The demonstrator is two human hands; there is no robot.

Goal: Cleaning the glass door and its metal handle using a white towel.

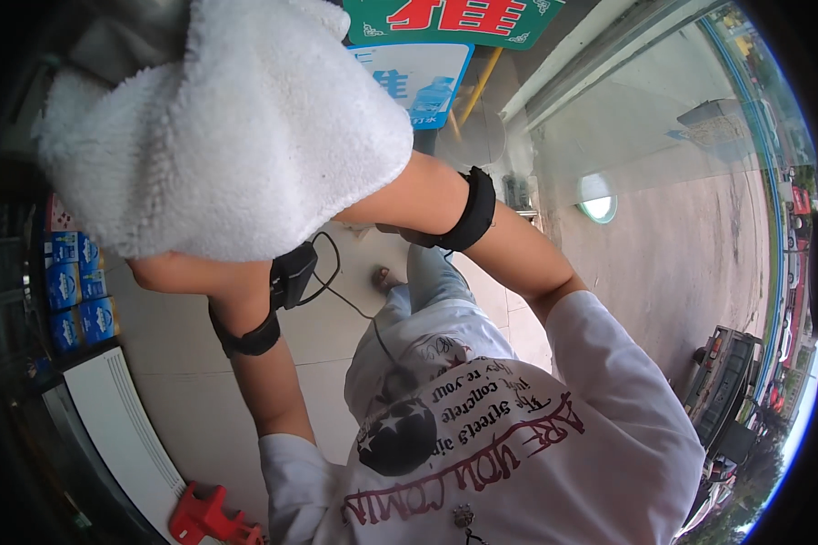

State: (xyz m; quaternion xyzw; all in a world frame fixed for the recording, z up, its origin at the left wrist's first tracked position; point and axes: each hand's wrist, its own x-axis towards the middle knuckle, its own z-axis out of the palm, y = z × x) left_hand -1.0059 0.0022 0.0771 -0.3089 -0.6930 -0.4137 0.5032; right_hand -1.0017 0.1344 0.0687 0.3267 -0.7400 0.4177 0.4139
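A thick white fleecy towel (273, 127) is raised in front of me, its cloth draped over both hands. Only the base of my left hand (174, 272) shows below the towel's lower edge; its fingers are covered. My right forearm (418, 195) runs in under the towel's right side, and that hand is wholly hidden. Whether either hand is open or closed on the cloth does not show. Black straps (245, 336) circle both forearms. A black boxy device (293, 275) with a thin cable sits by the left strap.
Blue packs (84, 282) are stacked at the left, above a long white ribbed panel (123, 431). A red plastic stool (211, 518) stands at the lower left. Signs (427, 82) are ahead. At the right, glass fronts a pavement with a basin (598, 198) and a parked vehicle (723, 386).
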